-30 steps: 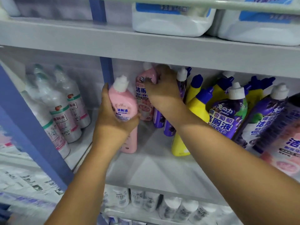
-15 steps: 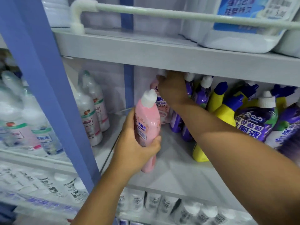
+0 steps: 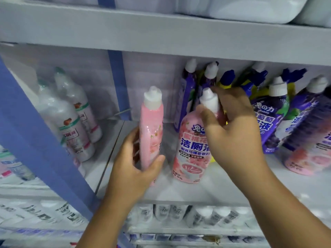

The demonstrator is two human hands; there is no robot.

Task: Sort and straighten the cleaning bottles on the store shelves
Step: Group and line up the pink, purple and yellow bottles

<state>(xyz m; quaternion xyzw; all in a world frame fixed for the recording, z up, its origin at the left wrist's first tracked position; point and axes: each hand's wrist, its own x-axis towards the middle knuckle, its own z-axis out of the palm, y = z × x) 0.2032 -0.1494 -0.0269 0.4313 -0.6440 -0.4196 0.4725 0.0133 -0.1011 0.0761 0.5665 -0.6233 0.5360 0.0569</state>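
Observation:
Two pink toilet-cleaner bottles with white caps stand at the front of the grey middle shelf (image 3: 197, 192). My left hand (image 3: 132, 169) grips the lower body of the left pink bottle (image 3: 151, 129), seen edge-on. My right hand (image 3: 231, 129) holds the neck of the second pink bottle (image 3: 189, 149) just below its cap, its label facing me. Behind them, purple bottles (image 3: 186, 97) and yellow bottles with blue caps (image 3: 227, 79) lean against the back wall. More purple bottles (image 3: 268, 119) lean at the right, and a third pink bottle (image 3: 304, 158) leans at the far right.
A blue upright post (image 3: 41, 145) slants across the left. Beyond it stand clear-wrapped white bottles (image 3: 71, 126) on the neighbouring shelf. Large white jugs (image 3: 250, 9) sit on the shelf above. Rows of small white bottles (image 3: 179, 213) fill the shelf below.
My right hand has drawn the second pink bottle from the back of the shelf to the front, beside the one in my left hand. The left bottle now stands upright on the shelf.

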